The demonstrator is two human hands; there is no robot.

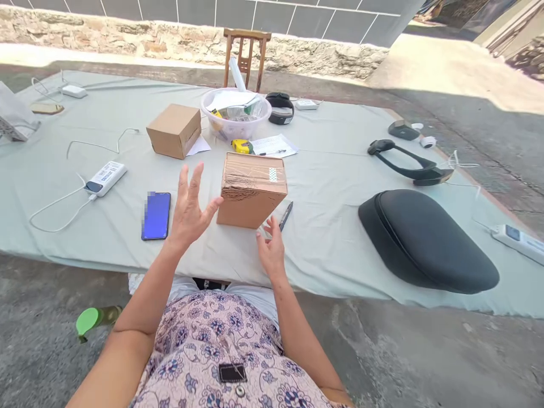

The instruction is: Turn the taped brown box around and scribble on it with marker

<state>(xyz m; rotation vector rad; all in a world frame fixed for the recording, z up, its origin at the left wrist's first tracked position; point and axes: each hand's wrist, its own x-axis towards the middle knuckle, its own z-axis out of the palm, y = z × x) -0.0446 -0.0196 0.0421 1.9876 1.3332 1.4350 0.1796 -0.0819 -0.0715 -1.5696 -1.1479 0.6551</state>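
- The cardboard box (249,208) stands on the cloth (327,243), between two hands.
- Left hand (187,218): fingers wide apart, thumb by the box; I can't tell if they touch.
- Right hand (273,252): fingers bent, thumb apart, near the box's bottom.
- Gripping the box would need both hands closer.

Phone (156,216) lying left of the upright box (251,192), pen (286,216) just to its right! Behind it, tape measure (242,147) beside the paper (276,145); further back, the basin (235,126), second box (174,131) to its left, all on the table (327,249).
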